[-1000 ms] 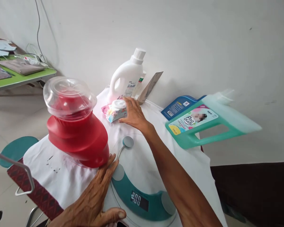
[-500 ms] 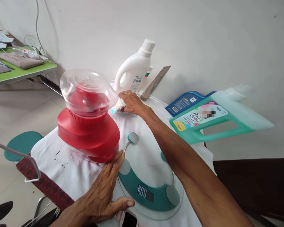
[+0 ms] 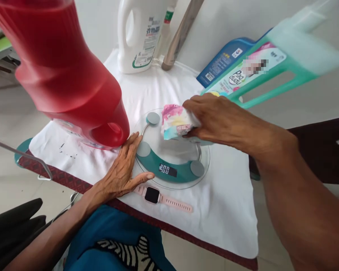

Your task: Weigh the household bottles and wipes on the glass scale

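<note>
Your left hand (image 3: 120, 173) lies open at the left rim of the glass scale (image 3: 183, 173), fingertips beside the red bottle (image 3: 81, 79). Right of it and farther from the near edge of the table (image 3: 186, 236), the wipes packet (image 3: 175, 122) sits in your right hand's (image 3: 214, 116) grasp over the scale, long axis seemingly left to right, its right end covered by your fingers.
</note>
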A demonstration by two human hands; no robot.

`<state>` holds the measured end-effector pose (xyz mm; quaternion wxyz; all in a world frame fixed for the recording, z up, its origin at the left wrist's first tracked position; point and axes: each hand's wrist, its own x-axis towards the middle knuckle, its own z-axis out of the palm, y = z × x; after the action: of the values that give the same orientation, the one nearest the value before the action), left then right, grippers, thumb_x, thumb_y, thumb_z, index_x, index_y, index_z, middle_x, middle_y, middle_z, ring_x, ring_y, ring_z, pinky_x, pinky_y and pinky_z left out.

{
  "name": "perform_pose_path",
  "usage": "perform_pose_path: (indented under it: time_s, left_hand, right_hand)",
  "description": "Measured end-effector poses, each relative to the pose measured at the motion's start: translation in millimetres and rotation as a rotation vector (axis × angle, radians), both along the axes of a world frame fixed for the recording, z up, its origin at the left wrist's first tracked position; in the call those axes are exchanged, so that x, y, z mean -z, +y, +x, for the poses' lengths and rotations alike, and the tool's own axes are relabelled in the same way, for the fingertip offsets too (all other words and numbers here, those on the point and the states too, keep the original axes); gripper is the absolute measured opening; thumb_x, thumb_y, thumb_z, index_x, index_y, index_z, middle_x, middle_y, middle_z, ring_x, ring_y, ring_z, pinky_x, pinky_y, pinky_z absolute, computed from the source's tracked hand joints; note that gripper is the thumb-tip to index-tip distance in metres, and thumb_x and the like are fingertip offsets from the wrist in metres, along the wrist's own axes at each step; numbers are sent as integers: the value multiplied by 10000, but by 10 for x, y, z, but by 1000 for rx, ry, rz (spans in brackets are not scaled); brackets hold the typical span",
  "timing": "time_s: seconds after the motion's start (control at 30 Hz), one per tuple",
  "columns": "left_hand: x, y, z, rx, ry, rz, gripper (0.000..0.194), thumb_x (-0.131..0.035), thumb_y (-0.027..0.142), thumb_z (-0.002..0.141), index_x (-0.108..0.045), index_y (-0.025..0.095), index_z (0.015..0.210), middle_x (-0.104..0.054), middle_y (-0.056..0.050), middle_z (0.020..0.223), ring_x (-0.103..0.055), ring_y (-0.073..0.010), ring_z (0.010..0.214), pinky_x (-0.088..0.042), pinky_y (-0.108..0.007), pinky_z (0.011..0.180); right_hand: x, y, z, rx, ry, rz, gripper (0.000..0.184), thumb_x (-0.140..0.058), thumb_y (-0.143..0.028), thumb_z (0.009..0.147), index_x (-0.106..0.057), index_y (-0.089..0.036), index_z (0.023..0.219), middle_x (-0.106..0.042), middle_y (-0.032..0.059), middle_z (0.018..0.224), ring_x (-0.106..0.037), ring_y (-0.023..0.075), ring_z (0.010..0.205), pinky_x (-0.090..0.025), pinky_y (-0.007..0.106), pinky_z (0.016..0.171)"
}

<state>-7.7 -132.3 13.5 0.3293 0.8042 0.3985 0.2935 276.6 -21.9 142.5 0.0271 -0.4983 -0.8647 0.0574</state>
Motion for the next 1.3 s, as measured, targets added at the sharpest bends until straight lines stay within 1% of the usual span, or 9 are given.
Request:
perform_pose_path:
  time_s: [0.1, 0.17, 0.3, 0.47, 0.57, 0.67, 0.77, 1.03, 1.3]
  left_hand:
    - [-6, 0, 13, -17, 13, 14, 927, -503, 707, 1067, -94, 249, 1762, -250, -201, 1802, -253, -377, 1688, -276, -638, 1365]
    - [-8, -1, 22, -22, 11, 29, 926, -476, 723, 1069, -88, 246, 1763, -234, -200, 1810, -232, -380, 1695, -250, -649, 1369]
    - [6, -7, 34, -44, 42, 41, 961, -461, 738, 1067, -40, 233, 1769, -125, -208, 1842, -114, -393, 1723, -183, -673, 1377]
    - [21, -7, 30, -47, 95, 43, 968, -439, 740, 1072, -12, 229, 1775, -89, -213, 1849, -106, -403, 1722, -184, -679, 1371]
    - [8, 4, 23, -45, 108, 52, 946, -447, 718, 1081, -12, 251, 1779, -110, -196, 1850, -137, -413, 1716, -216, -677, 1364]
    - [-7, 20, 13, -30, 104, 68, 933, -478, 684, 1086, -9, 277, 1782, -151, -182, 1847, -197, -418, 1702, -260, -666, 1356]
    - [-4, 28, -7, -27, 81, 90, 936, -519, 662, 1078, -26, 297, 1785, -182, -178, 1841, -249, -425, 1686, -290, -671, 1344]
    - [33, 24, -59, 2, -135, 0, 896, -543, 708, 1046, -183, 331, 1775, -269, -141, 1819, -310, -418, 1665, -330, -673, 1332]
    - [74, 7, -82, 39, -294, -14, 987, -579, 805, 978, -235, 321, 1766, -307, -142, 1808, -267, -429, 1681, -260, -682, 1357]
  right_hand:
    - [144, -223, -38, 87, -70, -25, 371, -886, -400, 761, -686, -200, 1002, -681, 100, 1037, -652, 405, 1150, -527, 647, 1038]
    - [169, -329, -56, 119, -47, -2, 560, -890, -401, 765, -689, -161, 1229, -681, 149, 1220, -625, 445, 1267, -508, 686, 1085]
    - [212, -592, 174, 208, 375, 74, 951, -878, -649, 757, -531, -253, 1549, -540, 142, 1582, -515, 384, 1493, -483, 623, 1207]
    - [752, -1025, 601, 815, 901, 164, 711, -680, -813, 853, -638, -288, 1331, -659, 145, 1464, -656, 354, 1354, -542, 617, 1123]
    - [1172, -1192, 620, 1034, 1194, 90, 726, -538, -879, 882, -641, -243, 1217, -707, 159, 1360, -713, 326, 1274, -578, 567, 1087]
    - [1399, -1229, 524, 1050, 1396, 130, 765, -593, -906, 840, -659, -230, 1191, -735, 152, 1309, -732, 312, 1241, -595, 533, 1066]
    - [1426, -1204, 473, 1036, 1493, 168, 787, -629, -930, 806, -712, -221, 1139, -779, 126, 1197, -766, 299, 1130, -621, 527, 1004]
    - [1402, -1303, 529, 1000, 1387, 194, 694, -656, -823, 883, -782, -190, 1139, -802, 128, 1141, -788, 282, 1024, -656, 463, 849]
    - [1407, -1349, 582, 943, 1319, 198, 655, -643, -775, 907, -789, -191, 1166, -812, 131, 1042, -778, 270, 883, -633, 435, 741]
